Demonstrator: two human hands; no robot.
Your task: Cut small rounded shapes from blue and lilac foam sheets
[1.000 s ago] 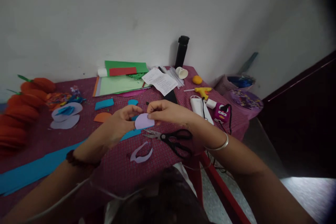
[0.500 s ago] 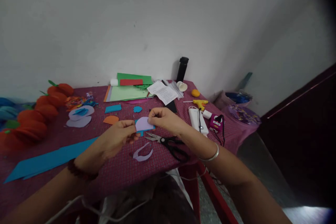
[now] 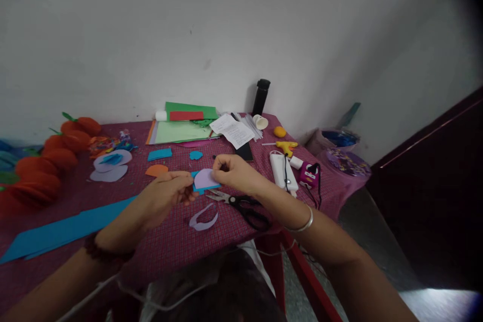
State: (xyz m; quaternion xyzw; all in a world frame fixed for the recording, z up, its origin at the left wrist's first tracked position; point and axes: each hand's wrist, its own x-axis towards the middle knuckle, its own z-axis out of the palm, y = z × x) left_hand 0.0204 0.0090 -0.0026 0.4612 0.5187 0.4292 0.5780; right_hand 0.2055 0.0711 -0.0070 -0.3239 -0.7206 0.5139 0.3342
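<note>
Lavender semicircle [image 3: 204, 179] and blue paper [image 3: 200, 191] are pinched narrowly by left hand [image 3: 168, 192] and right hand [image 3: 238, 173], best held flat.

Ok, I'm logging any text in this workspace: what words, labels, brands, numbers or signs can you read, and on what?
None can be read.
White sheet: lines of writing, too small to read.
Purple device: small pale markings, too small and blurred to read.
Lilac paper piece: no writing visible.
Black bottle: no readable text.
</note>
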